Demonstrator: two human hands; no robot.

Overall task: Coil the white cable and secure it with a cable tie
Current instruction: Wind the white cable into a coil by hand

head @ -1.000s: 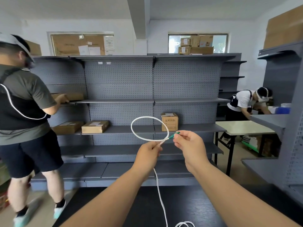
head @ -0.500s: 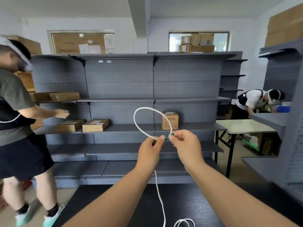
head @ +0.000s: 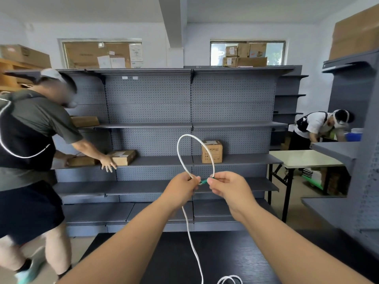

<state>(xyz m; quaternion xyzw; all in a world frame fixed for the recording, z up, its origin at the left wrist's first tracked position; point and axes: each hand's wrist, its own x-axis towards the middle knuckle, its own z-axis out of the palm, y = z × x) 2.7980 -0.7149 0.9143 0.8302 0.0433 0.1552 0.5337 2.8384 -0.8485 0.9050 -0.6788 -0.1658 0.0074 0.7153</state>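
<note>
I hold a white cable (head: 180, 158) up at chest height, bent into one upright loop above my hands. My left hand (head: 180, 190) pinches the loop's base where the strands cross. My right hand (head: 227, 187) pinches the green connector (head: 204, 181) at the cable's end, its tip almost touching my left fingers. From my left hand the remaining cable hangs down to the black table (head: 225, 255), where a few loose turns (head: 229, 279) lie at the bottom edge. No cable tie is visible.
Grey pegboard shelving (head: 190, 111) stands behind the table with a small cardboard box (head: 211, 151). A person (head: 30, 140) at the left handles boxes on the shelf. Another person (head: 320, 126) bends over at the far right near a pale folding table (head: 301, 158).
The loop has turned taller and narrower, and my hands have closed together until the connector nearly meets my left fingers. The person at the left has leaned in toward the shelf boxes.
</note>
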